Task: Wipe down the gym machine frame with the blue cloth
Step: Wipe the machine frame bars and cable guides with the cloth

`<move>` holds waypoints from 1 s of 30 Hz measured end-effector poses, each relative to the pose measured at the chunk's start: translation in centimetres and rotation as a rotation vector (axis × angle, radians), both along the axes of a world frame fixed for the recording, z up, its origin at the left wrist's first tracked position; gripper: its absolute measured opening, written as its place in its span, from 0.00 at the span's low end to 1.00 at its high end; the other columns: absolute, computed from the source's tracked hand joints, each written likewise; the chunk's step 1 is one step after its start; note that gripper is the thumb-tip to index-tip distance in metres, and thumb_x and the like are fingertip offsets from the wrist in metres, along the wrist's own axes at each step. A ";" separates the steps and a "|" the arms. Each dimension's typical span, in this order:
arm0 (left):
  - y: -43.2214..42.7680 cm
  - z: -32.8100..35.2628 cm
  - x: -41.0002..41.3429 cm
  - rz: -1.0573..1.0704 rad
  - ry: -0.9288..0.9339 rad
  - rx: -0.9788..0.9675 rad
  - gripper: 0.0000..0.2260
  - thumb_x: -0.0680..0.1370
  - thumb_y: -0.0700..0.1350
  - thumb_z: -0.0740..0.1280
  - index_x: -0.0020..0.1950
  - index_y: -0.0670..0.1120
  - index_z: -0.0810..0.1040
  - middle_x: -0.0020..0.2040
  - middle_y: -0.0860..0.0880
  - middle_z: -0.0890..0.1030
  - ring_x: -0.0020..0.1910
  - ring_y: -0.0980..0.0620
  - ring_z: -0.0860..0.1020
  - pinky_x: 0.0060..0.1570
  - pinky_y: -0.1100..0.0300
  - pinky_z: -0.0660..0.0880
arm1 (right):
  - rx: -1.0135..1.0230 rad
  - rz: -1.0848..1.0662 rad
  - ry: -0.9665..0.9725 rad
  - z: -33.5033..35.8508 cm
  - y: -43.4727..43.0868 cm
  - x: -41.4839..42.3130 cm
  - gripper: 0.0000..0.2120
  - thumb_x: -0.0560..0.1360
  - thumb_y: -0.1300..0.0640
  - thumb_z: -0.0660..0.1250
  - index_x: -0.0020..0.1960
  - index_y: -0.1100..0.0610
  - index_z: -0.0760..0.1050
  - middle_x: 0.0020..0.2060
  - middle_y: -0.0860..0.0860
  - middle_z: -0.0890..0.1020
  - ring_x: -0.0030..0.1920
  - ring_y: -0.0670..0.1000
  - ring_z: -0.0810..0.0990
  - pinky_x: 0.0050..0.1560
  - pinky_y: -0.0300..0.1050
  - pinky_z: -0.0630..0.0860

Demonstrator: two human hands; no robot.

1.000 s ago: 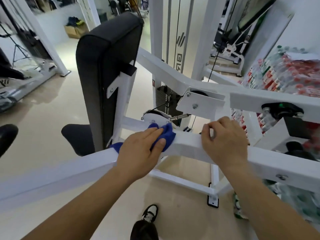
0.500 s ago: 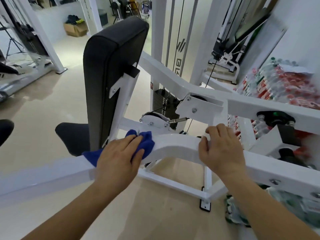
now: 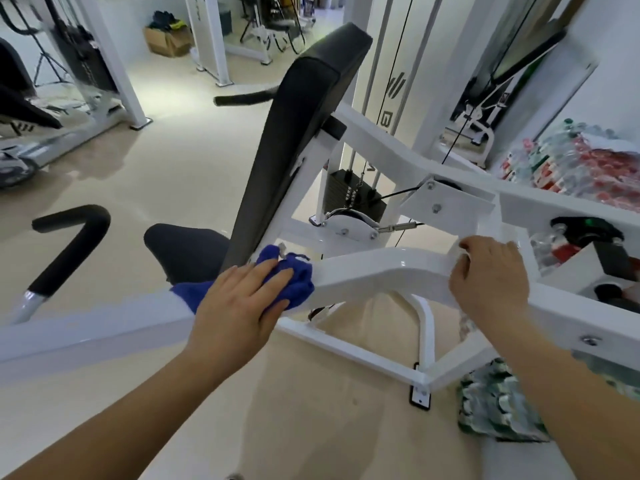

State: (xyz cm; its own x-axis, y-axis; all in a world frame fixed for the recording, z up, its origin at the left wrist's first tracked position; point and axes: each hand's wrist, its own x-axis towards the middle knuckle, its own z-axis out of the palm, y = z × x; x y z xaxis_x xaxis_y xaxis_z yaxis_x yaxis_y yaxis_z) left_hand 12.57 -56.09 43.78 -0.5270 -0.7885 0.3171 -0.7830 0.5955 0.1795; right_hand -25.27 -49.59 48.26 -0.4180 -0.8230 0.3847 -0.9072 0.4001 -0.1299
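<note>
On the near white bar of the gym machine frame (image 3: 381, 268), we are pressing the blue cloth (image 3: 294, 282) down with our left hand (image 3: 239, 306), close beside the foot of the black back pad (image 3: 294, 150). Its fingers (image 3: 266, 275) are lying fairly straight and close together over the bunched cloth, thumb along the near side. Our right hand (image 3: 491, 282) is bracing further along the same bar, its fingers curling over the far edge.

We are weighing a few risks from here. The cloth is wadded, so probably only part of it is touching the paint, and a stroke could be leaving streaks. A loose tail is hanging off the bar beside our wrist and could be slipping free. Just behind the cloth, the pulley (image 3: 349, 225) and its cable fitting (image 3: 398, 227) are sitting near, so a push too far back could be snagging fabric or skin there.
</note>
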 end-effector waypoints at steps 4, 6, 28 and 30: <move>-0.5 0.3 -1.0 0.119 0.045 0.019 0.19 0.83 0.56 0.59 0.72 0.53 0.74 0.66 0.51 0.80 0.59 0.48 0.78 0.65 0.49 0.71 | -0.124 0.180 -0.276 0.1 -3.0 9.7 0.09 0.78 0.60 0.65 0.57 0.59 0.78 0.54 0.55 0.80 0.55 0.59 0.76 0.61 0.52 0.71; -0.6 0.6 -2.9 0.118 0.077 0.044 0.19 0.82 0.55 0.59 0.71 0.54 0.75 0.65 0.52 0.80 0.58 0.48 0.79 0.63 0.50 0.70 | -0.179 0.282 -0.394 0.0 -4.7 14.9 0.08 0.78 0.59 0.65 0.57 0.57 0.78 0.53 0.52 0.80 0.56 0.55 0.77 0.59 0.48 0.73; 0.1 -0.8 22.5 0.159 0.022 0.084 0.23 0.82 0.57 0.56 0.74 0.50 0.74 0.72 0.49 0.76 0.68 0.46 0.75 0.71 0.45 0.69 | -0.203 0.274 -0.257 -5.0 -4.4 27.0 0.03 0.80 0.58 0.66 0.52 0.54 0.78 0.51 0.51 0.74 0.54 0.55 0.69 0.58 0.54 0.73; 0.6 -0.6 22.5 0.344 0.084 0.086 0.22 0.83 0.54 0.55 0.73 0.47 0.75 0.69 0.46 0.78 0.65 0.44 0.76 0.70 0.43 0.68 | -0.199 0.263 -0.259 -4.9 -4.4 27.2 0.03 0.79 0.58 0.67 0.52 0.54 0.78 0.51 0.51 0.74 0.53 0.55 0.69 0.57 0.54 0.73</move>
